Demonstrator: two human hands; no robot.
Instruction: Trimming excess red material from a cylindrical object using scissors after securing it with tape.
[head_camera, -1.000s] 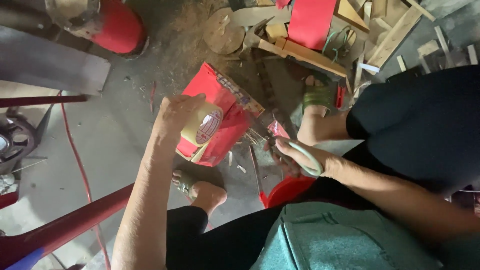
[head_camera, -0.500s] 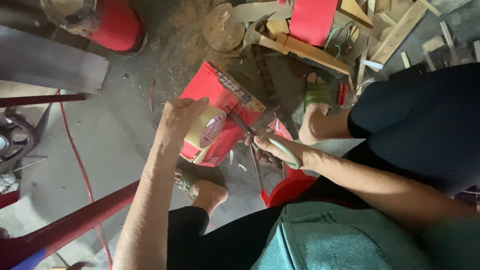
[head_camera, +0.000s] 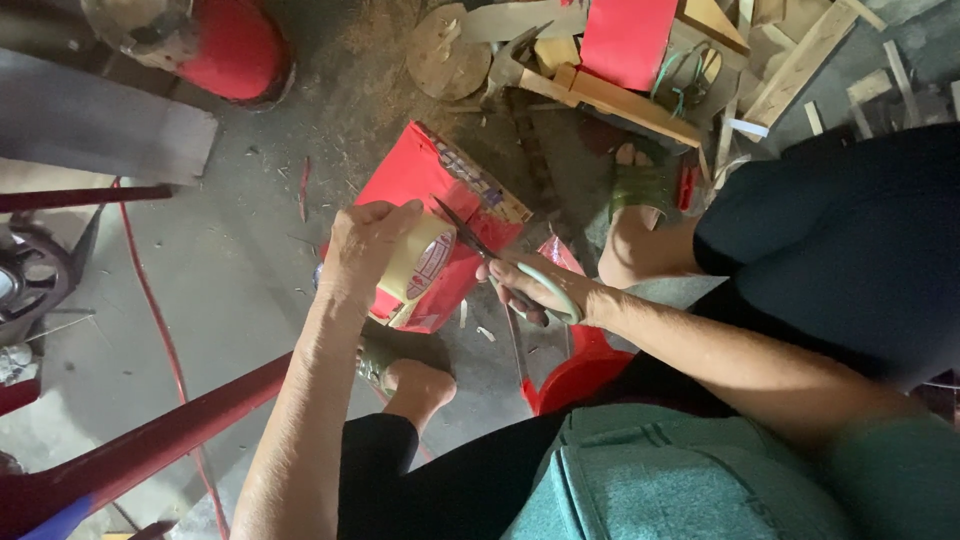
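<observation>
Left hand (head_camera: 365, 245) is closed over a pale cream roll of adhesive tape (head_camera: 420, 262), pressing it against a flat red cardboard box (head_camera: 425, 185) that rests tilted above the dusty concrete floor (head_camera: 240, 290). Right hand (head_camera: 535, 290) grips the pale green looped handles of a pair of scissors (head_camera: 480, 245) — the dark blades run up and to the left from that hand, their tips lying just beside the roll. The roll sits directly left of the right hand, between both hands — the left hand already touching it.

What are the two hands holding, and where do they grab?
Left hand grips the tape roll around its rim; right hand holds scissors by the green handles.
</observation>
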